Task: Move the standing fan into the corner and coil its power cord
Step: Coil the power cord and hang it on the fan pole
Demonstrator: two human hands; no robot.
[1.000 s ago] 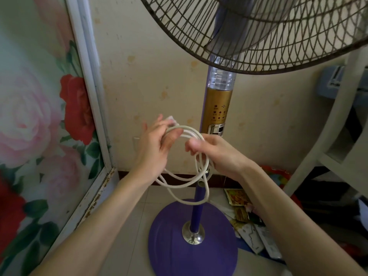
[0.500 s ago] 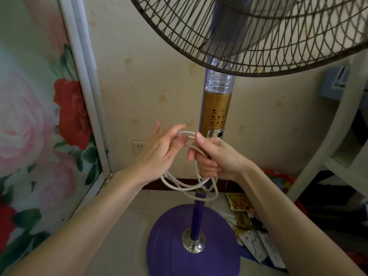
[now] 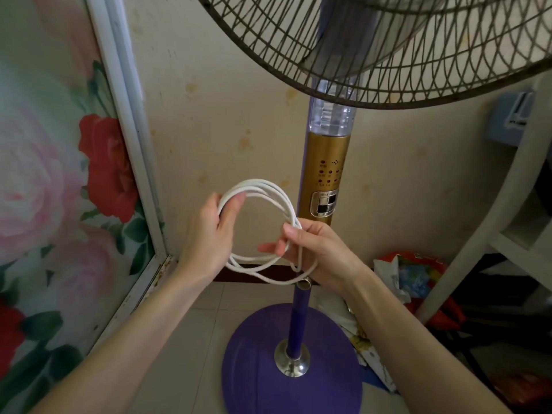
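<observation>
The white power cord point(image 3: 263, 231) is gathered into a round coil of several loops, held up in front of the standing fan point(image 3: 325, 180), just left of its gold control column. The left hand point(image 3: 212, 234) grips the coil's left side, fingers curled through the loops. The right hand point(image 3: 316, 249) pinches the right side, where strands cross by the purple pole. The fan's purple base point(image 3: 257, 363) rests on the tiled floor point(image 3: 191, 333) near the wall point(image 3: 227, 115), beside a floral panel point(image 3: 50, 189).

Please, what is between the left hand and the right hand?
In the head view, the white power cord spans between the left hand and the right hand as a round coil of several loops; both hands grip it.
</observation>
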